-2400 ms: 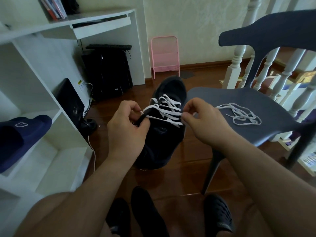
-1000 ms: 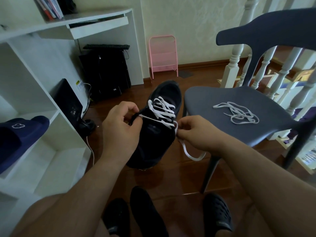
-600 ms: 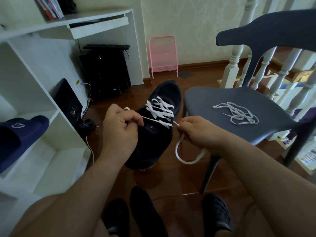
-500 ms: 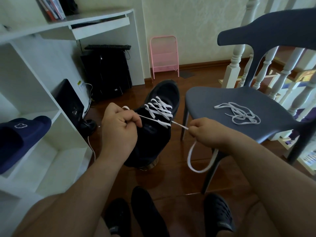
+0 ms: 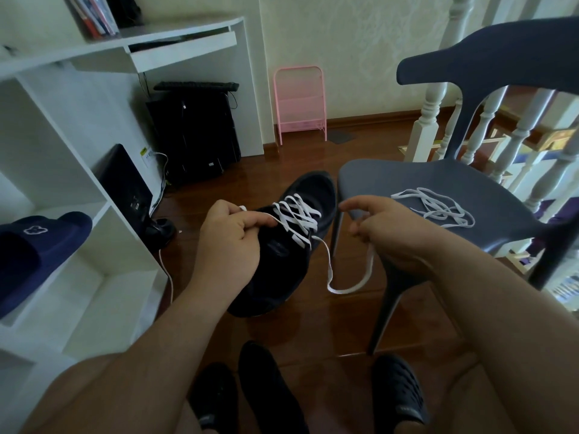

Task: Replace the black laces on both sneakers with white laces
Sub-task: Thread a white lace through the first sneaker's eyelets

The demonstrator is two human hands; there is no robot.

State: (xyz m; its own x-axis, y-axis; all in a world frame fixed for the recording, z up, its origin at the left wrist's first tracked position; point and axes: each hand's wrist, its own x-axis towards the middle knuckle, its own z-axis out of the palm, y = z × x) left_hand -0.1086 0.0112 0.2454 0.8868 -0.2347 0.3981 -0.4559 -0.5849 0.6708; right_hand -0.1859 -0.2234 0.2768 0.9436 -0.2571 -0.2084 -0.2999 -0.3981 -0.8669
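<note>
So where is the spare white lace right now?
The spare white lace lies in a loose heap on the grey chair seat, right of the black sneaker.

hands: 2 showing, left hand [image 5: 230,242] and right hand [image 5: 393,228]
sneakers: 1 showing, black sneaker [image 5: 282,249] sitting between the hands
white laces: 2 showing, threaded lace [image 5: 297,216] running through the sneaker, loose lace [image 5: 434,206] lying on the chair seat
chairs: 1 showing, grey chair [image 5: 407,180]
slippers on shelf: 1 showing, navy slipper [image 5: 37,249]
dark footwear at bottom edge: 3 pieces showing, left one [image 5: 216,399], middle one [image 5: 271,389], right one [image 5: 399,393]
pink racks: 1 standing by the wall, pink rack [image 5: 300,101]
black computer towers: 1 sitting under the surface, tower [image 5: 194,133]
</note>
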